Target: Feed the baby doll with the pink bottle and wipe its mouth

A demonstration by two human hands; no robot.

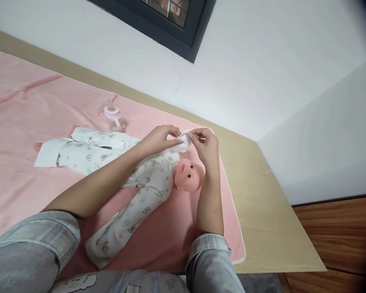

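A baby doll (187,175) lies on its back on a pink blanket (24,110), dressed in a white printed sleepsuit (146,183). Its head points right, its legs left. My left hand (158,138) reaches across the doll's chest and pinches the white cuff of the sleeve (184,142) at the doll's far arm. My right hand (205,144) pinches the same cuff from the right, just above the doll's head. Both hands are closed on the fabric.
A pink baby bottle (113,116) stands on the blanket behind the doll's legs. The blanket covers a light wooden table (262,211) set against a white wall. A dark window frame (183,36) is above. Wooden floor (338,232) shows at right.
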